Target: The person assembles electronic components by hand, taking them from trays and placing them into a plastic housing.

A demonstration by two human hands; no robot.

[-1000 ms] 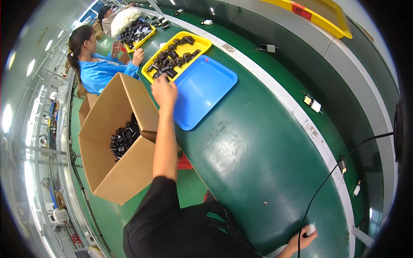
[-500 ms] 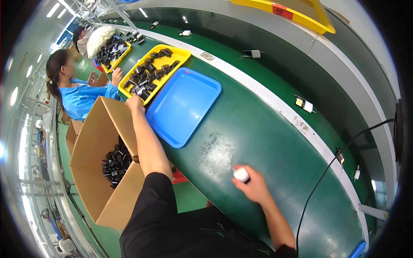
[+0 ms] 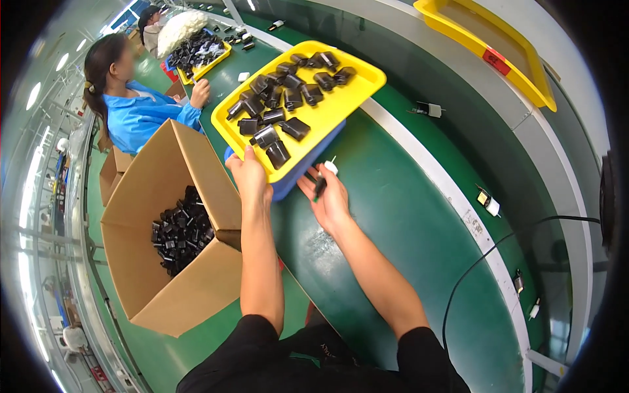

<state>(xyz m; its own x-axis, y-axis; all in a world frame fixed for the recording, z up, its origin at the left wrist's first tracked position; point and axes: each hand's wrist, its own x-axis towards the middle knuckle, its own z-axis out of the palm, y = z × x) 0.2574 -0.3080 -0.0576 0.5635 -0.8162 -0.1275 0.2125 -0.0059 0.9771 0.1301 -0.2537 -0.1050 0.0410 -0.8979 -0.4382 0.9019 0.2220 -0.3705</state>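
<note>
- Pinching a yellow rectangular plastic tray (image 3: 329, 112) by the near rim in the left hand (image 3: 251, 177), with thumb on top
- Holding a small white-and-black component (image 3: 329, 169) in the half-curled right hand (image 3: 333, 200)

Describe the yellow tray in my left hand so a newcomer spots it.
Start at the long green worktable; find the left hand at its left side. It grips a yellow tray partly covering a blue tray. Unlike the heaped yellow tray at upper left and high yellow tray at upper right, this one is held, with black pieces spread inside.
</note>
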